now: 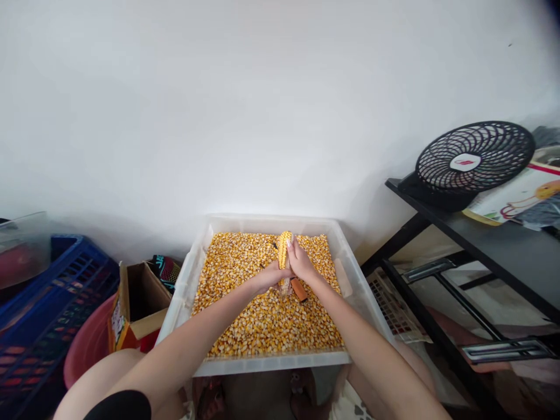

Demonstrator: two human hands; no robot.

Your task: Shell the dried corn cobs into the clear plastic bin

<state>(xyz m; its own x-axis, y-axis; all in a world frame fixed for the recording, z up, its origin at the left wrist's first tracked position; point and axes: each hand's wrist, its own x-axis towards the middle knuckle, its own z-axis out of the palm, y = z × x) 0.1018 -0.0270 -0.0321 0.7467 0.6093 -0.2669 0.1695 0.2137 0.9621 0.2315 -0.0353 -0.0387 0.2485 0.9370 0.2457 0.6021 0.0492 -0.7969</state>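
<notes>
Likely home storage corner: white wall (280, 105) at twelve o'clock; fan (466, 162) near three; blue crate (94, 265), cardboard box (151, 324) at eight.

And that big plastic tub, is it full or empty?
Partly full: loose corn kernels spread across the tub, while its walls rise above them.

Single head-worn view, from above, facing forward and down, plastic tub (271, 364) close below, white wall (262, 111) beyond

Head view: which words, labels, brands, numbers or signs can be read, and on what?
"JA", teal letters on the dark item beside the cardboard box; rest unclear.
Red mark on the fan: too small.
Print on that box: too blurred.
Printed packet beside the fan: no text legible.
</notes>
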